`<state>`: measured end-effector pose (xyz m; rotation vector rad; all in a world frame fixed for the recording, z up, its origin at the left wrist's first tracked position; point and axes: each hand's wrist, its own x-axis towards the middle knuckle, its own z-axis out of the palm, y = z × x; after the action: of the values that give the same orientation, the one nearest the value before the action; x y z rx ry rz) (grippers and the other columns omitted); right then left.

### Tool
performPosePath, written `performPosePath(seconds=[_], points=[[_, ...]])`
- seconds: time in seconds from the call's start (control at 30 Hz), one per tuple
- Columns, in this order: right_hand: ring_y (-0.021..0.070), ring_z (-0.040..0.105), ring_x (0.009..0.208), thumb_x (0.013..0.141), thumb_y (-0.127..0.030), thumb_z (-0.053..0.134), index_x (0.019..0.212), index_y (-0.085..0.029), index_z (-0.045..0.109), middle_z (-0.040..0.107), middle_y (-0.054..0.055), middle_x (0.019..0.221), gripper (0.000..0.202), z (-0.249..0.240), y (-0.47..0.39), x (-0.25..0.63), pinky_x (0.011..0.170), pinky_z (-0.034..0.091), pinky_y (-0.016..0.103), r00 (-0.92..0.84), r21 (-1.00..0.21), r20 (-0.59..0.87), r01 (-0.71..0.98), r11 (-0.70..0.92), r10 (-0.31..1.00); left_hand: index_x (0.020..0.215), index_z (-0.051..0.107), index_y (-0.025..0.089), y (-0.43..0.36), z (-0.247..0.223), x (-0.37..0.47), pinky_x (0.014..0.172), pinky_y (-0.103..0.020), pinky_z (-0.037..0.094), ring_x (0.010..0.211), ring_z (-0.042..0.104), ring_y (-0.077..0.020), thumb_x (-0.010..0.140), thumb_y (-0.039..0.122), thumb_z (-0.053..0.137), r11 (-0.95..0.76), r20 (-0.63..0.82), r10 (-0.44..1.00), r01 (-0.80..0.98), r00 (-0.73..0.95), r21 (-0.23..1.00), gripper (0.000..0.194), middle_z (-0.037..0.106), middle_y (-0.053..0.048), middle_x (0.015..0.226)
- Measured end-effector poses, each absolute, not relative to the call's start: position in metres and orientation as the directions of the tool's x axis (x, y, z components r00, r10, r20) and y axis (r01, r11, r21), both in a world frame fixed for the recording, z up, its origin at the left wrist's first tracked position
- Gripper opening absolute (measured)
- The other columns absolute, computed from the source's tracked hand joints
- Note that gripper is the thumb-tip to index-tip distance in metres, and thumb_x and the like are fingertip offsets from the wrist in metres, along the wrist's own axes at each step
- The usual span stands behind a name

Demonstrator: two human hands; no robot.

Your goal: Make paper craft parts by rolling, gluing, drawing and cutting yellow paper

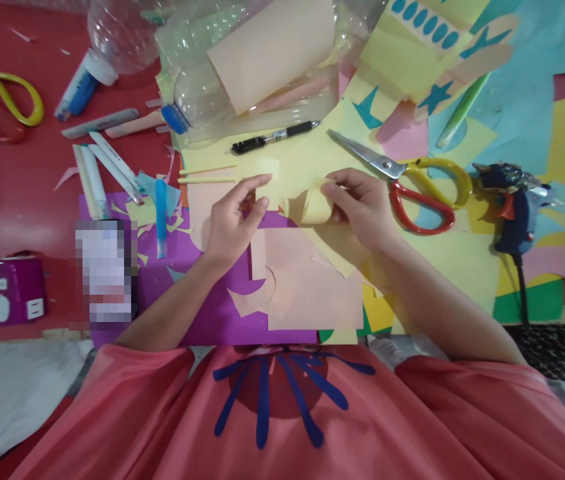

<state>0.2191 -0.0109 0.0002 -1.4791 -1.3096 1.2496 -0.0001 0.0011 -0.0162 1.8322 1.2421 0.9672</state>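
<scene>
My right hand (359,207) pinches a curled strip of pale yellow paper (316,205) between thumb and fingers, over the layered sheets. Opposite it, my left hand (235,220) holds nothing, its thumb and forefinger apart. Its fingertips are beside a small flat pale yellow paper piece (273,190); whether they touch it I cannot tell. Below both hands lies a cut peach paper sheet (317,287) on purple paper (172,293). Scissors (387,165) with yellow and red handles rest slightly open just right of my right hand. A black pen (275,137) lies beyond the hands.
Clear plastic bottles (202,100) and a peach paper roll (275,53) are at the back. A glue gun (517,207) with its cord lies at right. Markers (112,167), a phone (107,273), a purple box (12,290) and more scissors (12,100) are at left.
</scene>
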Motion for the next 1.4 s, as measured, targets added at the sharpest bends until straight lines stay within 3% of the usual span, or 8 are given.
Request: performPosePath(seconds=[0.17,0.3,0.47,0.6,0.73,0.83,0.97,1.4], points=[[0.0074,0.042,0.044,0.088,-0.039,0.06,0.089,-0.023,0.063,0.046,-0.005,0.059,0.016,-0.011,-0.004,0.226,0.043,0.035,0.024,0.044,-0.975,-0.083,0.204,-0.091,0.996,0.109,0.07,0.023,0.003,-0.014,0.001,0.082,-0.034,0.052,0.084,0.063,-0.0179,0.093,0.038,0.054,-0.382,0.205,0.921,0.662,0.332,0.645,0.027,0.069,-0.004,0.09],[0.0067,0.04,0.042,0.088,-0.037,0.061,0.095,-0.023,0.066,0.047,-0.005,0.059,0.017,-0.016,-0.004,0.225,0.042,0.035,0.024,0.061,-0.982,-0.041,0.18,-0.052,0.997,0.108,0.07,0.025,0.002,-0.01,0.002,0.091,-0.043,0.048,0.105,0.062,-0.0248,0.093,0.036,0.05,-0.459,0.287,0.885,0.796,0.367,0.396,0.027,0.065,-0.01,0.115],[0.0063,0.041,0.043,0.091,-0.033,0.058,0.106,-0.027,0.063,0.053,-0.003,0.073,0.017,-0.014,-0.007,0.225,0.042,0.036,0.024,0.029,-0.977,-0.002,0.212,-0.008,1.0,0.131,0.056,0.019,-0.004,-0.006,0.006,0.108,-0.044,0.041,0.126,0.057,-0.0238,0.099,0.036,0.036,-0.711,0.118,0.685,0.624,0.719,0.326,0.041,0.061,-0.011,0.136],[0.0045,0.038,0.041,0.091,-0.027,0.057,0.103,-0.026,0.058,0.05,-0.005,0.074,0.012,-0.01,-0.008,0.223,0.04,0.034,0.022,-0.003,-0.98,0.01,0.199,0.01,1.0,0.144,0.042,0.015,-0.007,-0.005,0.007,0.118,-0.05,0.029,0.136,0.049,-0.0261,0.1,0.041,0.032,-0.621,0.073,0.774,0.732,0.629,0.281,0.052,0.049,-0.016,0.148],[0.0044,0.039,0.042,0.091,-0.028,0.056,0.103,-0.026,0.057,0.05,-0.004,0.075,0.011,-0.011,-0.01,0.221,0.038,0.033,0.022,-0.05,-0.979,0.008,0.201,0.018,0.999,0.135,0.051,0.02,-0.01,-0.005,0.007,0.112,-0.047,0.037,0.124,0.059,-0.024,0.1,0.043,0.035,-0.632,0.19,0.767,0.669,0.614,0.39,0.044,0.06,-0.012,0.138],[0.004,0.039,0.042,0.089,-0.027,0.058,0.101,-0.026,0.057,0.051,-0.004,0.077,0.012,-0.013,-0.014,0.217,0.038,0.032,0.022,-0.06,-0.987,0.005,0.162,0.015,0.998,0.132,0.05,0.021,-0.013,-0.006,0.009,0.093,-0.036,0.051,0.098,0.069,-0.0179,0.099,0.042,0.043,-0.608,0.252,0.767,0.544,0.59,0.578,0.04,0.071,-0.008,0.115],[0.0038,0.04,0.04,0.087,-0.024,0.06,0.093,-0.025,0.057,0.055,-0.005,0.072,0.007,-0.013,-0.018,0.21,0.037,0.03,0.021,-0.053,-0.994,-0.016,0.108,-0.01,0.998,0.13,0.048,0.023,-0.017,-0.007,0.013,0.073,-0.023,0.053,0.075,0.067,-0.0097,0.094,0.034,0.055,-0.485,0.275,0.821,0.356,0.501,0.799,0.038,0.071,0.001,0.089],[0.0056,0.044,0.039,0.08,-0.024,0.067,0.075,-0.023,0.051,0.05,-0.009,0.05,0.017,-0.006,-0.017,0.208,0.039,0.034,0.02,-0.058,-0.995,-0.092,-0.031,-0.094,0.994,0.113,0.051,0.023,-0.019,-0.005,0.018,0.063,-0.021,0.05,0.066,0.064,-0.0081,0.088,0.024,0.062,-0.403,0.22,0.861,0.35,0.459,0.846,0.028,0.068,0.005,0.075]])
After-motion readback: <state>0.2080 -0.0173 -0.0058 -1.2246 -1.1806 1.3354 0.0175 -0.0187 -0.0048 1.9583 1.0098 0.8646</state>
